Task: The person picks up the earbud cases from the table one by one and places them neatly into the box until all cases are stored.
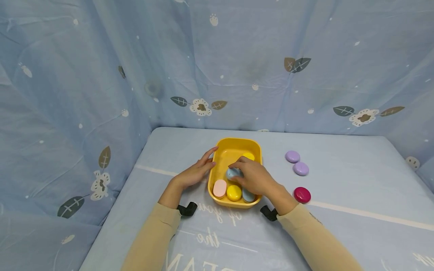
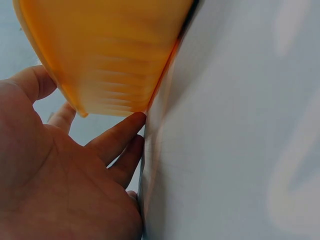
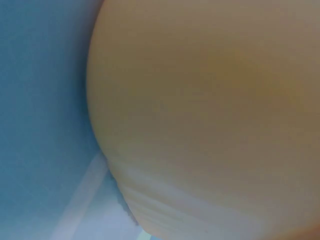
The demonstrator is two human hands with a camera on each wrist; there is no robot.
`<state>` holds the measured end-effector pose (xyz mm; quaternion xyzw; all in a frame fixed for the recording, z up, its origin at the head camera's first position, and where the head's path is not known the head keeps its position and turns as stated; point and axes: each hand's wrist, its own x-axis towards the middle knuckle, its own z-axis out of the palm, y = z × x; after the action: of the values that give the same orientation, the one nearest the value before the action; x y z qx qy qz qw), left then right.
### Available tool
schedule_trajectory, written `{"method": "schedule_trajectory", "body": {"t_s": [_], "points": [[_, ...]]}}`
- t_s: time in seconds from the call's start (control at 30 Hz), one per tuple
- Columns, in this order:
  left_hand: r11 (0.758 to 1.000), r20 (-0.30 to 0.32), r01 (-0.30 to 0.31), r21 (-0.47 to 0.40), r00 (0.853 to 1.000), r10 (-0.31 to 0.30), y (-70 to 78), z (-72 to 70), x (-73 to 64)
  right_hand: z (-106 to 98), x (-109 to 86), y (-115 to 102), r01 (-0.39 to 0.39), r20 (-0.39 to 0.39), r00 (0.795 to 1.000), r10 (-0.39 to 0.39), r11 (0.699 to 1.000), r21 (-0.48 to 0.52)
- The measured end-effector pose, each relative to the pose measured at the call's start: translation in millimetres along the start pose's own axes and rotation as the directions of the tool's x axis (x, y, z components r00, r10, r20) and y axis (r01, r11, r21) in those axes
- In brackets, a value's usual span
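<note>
A yellow tray (image 1: 230,140) holds a pink oval piece (image 1: 219,188), a round yellow piece (image 1: 234,192), another yellow piece (image 1: 249,155) farther back, and a grey-blue piece (image 1: 248,195) partly covered by my right hand. Over the tray's middle, my right hand (image 1: 252,176) pinches a light blue oval piece (image 1: 233,173) between thumb and fingers. My left hand (image 1: 193,174) rests at the tray's left side with fingers spread. In the left wrist view, the thumb touches the rim and straight fingers reach the yellow wall (image 2: 110,60) near the bottom. A sleeve fills most of the right wrist view.
To the right of the tray lie two lilac round pieces (image 1: 297,162) close together, with a crimson piece (image 1: 302,195) nearer me. The table (image 1: 356,177) has a pale blue printed cover. Patterned blue cloth (image 1: 244,75) hangs behind it and at the left.
</note>
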<state>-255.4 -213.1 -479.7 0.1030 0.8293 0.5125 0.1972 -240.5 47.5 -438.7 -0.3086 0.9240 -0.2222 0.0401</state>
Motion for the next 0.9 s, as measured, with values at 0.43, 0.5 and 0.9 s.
{"method": "schedule_trajectory", "body": {"t_s": [0.43, 0.5, 0.9], "points": [[1.0, -0.003, -0.006, 0.003, 1.0, 0.006, 0.9, -0.1, -0.7, 5.4, 2.0, 1.4, 0.028, 0.038, 0.999, -0.025, 0.996, -0.083], [1.0, -0.004, -0.007, 0.005, 1.0, 0.007, 1.2, 0.2, -0.6, 6.1, 2.2, 1.3, 0.026, 0.039, 0.999, -0.023, 0.995, -0.095], [1.0, -0.001, -0.004, -0.002, 1.0, 0.004, 3.0, -0.1, -1.5, 8.8, 4.6, 1.2, 0.035, 0.05, 0.998, -0.029, 0.99, -0.138]]}}
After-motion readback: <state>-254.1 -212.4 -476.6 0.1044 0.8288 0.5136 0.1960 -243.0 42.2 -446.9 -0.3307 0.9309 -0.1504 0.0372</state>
